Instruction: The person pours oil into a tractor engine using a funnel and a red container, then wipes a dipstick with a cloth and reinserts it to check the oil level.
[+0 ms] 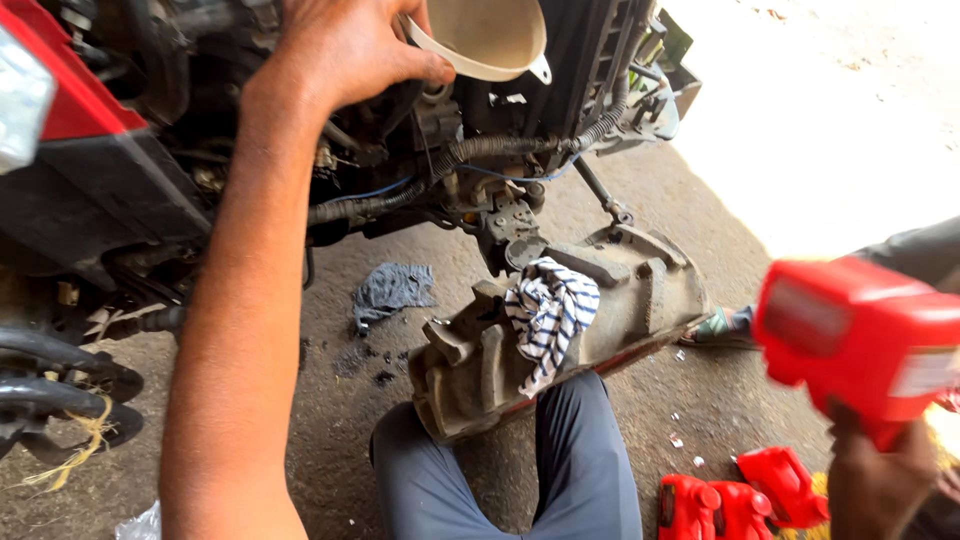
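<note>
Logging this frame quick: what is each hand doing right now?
Left hand: closed on the rim of the cream funnel.
Right hand: closed around a red container, blurred.

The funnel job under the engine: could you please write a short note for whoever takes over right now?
Left hand: pinching the rim of the cream funnel, which sits up in the engine parts.
Right hand: gripping a red bottle, raised and blurred, well right of the funnel.
A dirty cover with a striped rag on it leans against the knee. More red bottles lie on the floor.
Done: funnel is in place.
Left: pouring has not begun.
</note>
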